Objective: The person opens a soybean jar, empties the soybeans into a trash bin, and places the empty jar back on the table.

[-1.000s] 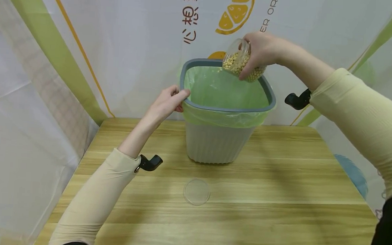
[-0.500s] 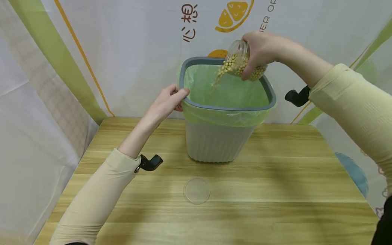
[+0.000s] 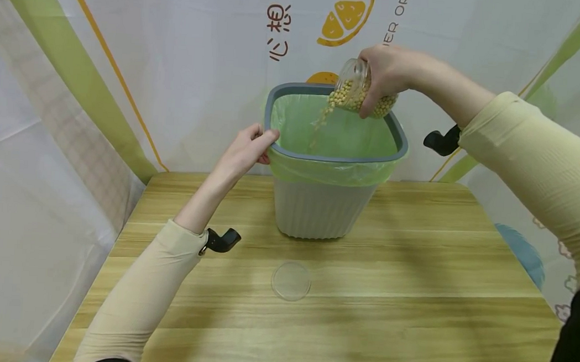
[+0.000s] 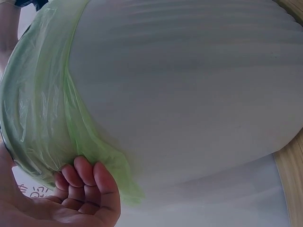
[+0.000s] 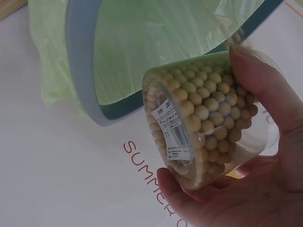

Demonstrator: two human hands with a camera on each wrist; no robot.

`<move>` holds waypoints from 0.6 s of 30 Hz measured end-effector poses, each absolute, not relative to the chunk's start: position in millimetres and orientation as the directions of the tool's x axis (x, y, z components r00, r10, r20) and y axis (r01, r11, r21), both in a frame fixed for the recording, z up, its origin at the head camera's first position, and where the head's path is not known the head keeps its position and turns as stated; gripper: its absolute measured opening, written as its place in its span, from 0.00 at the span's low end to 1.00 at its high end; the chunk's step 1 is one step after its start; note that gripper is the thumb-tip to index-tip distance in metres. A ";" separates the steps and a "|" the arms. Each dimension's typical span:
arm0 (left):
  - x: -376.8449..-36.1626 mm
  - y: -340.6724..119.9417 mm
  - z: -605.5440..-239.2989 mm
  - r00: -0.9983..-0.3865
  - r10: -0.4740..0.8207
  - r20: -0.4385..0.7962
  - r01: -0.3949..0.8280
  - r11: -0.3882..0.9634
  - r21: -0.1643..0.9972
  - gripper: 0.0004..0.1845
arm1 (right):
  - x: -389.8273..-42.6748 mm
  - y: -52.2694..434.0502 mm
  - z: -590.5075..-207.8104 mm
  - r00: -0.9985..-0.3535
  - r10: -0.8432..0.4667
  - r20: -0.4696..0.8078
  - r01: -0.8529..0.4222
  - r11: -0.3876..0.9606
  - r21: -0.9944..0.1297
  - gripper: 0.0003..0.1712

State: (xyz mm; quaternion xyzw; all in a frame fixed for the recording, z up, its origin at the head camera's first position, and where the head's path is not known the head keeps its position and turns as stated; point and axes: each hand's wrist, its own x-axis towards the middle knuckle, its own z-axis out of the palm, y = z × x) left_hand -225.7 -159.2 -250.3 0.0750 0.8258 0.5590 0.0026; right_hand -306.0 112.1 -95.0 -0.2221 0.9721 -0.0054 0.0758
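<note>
Right hand (image 3: pixel 383 70) gripping tilted jar (image 3: pixel 357 91), soybeans (image 3: pixel 324 116) spilling into green-lined bin (image 3: pixel 323 205); left hand (image 3: pixel 247 150) gripping rim

Both arms wear long, close-fitting sleeves of a pale cream-yellow knit: the left sleeve (image 3: pixel 135 299) ends at the wrist, and the right sleeve (image 3: pixel 534 174) ends partway up the forearm. The cloth is smooth and plain, with soft folds near the elbows and no print or cuff trim. A small black camera mount (image 3: pixel 221 240) with a rounded, hooked shape sits at the left wrist, and a matching black mount (image 3: pixel 441 141) sits under the right forearm. Both hands are bare. Dark clothing (image 3: pixel 573 345) shows at the near right edge.
</note>
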 end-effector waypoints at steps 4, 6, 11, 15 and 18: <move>-225.3 -159.9 -249.8 -0.989 0.123 0.076 0.117 0.368 0.922 0.20 | -305.7 112.0 -94.6 -0.890 -0.430 -0.150 -0.429 0.902 -0.038 0.55; -224.8 -160.3 -249.7 -0.989 0.125 0.076 0.117 0.369 0.922 0.20 | -305.4 111.9 -94.2 -0.891 -0.427 -0.156 -0.427 0.904 -0.036 0.55; -224.3 -161.4 -249.3 -0.989 0.124 0.078 0.119 0.368 0.922 0.20 | -304.7 112.6 -92.9 -0.890 -0.422 -0.172 -0.422 0.906 -0.043 0.54; -224.5 -161.9 -248.7 -0.989 0.121 0.082 0.122 0.368 0.922 0.20 | -304.0 113.6 -92.2 -0.892 -0.417 -0.177 -0.418 0.908 -0.029 0.54; -224.7 -162.2 -248.7 -0.989 0.120 0.089 0.128 0.369 0.921 0.21 | -303.5 113.9 -92.1 -0.893 -0.413 -0.180 -0.418 0.908 -0.013 0.54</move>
